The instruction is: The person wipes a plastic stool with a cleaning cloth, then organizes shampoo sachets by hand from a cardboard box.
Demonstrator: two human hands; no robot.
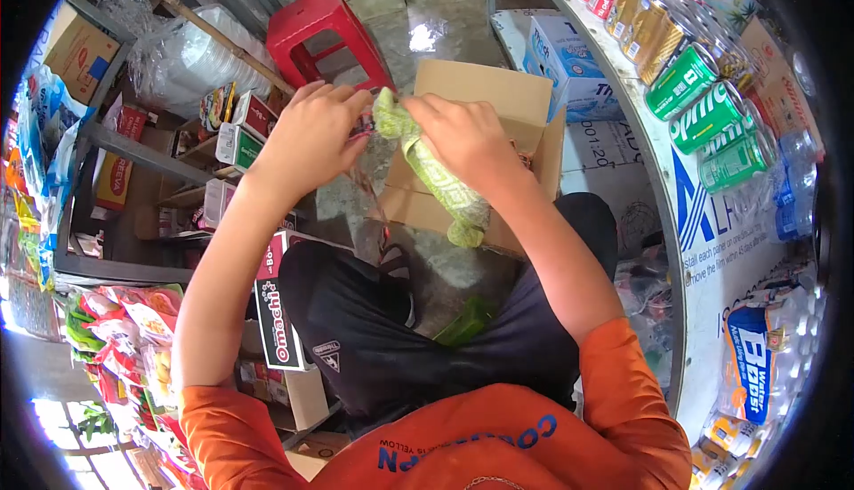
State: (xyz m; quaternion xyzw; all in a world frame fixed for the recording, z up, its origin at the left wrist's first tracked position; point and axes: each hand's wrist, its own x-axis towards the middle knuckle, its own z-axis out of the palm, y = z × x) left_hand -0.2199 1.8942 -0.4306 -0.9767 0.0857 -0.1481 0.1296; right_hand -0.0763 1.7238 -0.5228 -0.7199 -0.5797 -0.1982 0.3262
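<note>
A green and white patterned cloth (438, 174) hangs from my right hand (461, 139), whose fingers are closed round its upper part. My left hand (322, 134) is just to the left, fingers curled round a thin, partly clear wrapper (363, 125) that dangles below the hand. Both hands are raised close together at chest height. Beneath and behind the cloth stands an open cardboard box (485, 85), its flaps spread; a few small items show inside at its right.
A red plastic stool (316, 29) stands beyond my left hand. Shelves with packets and boxes line the left side. On the right, a curved white counter (654, 125) carries green, gold and red cans. A green object (466, 321) lies on the floor between my legs.
</note>
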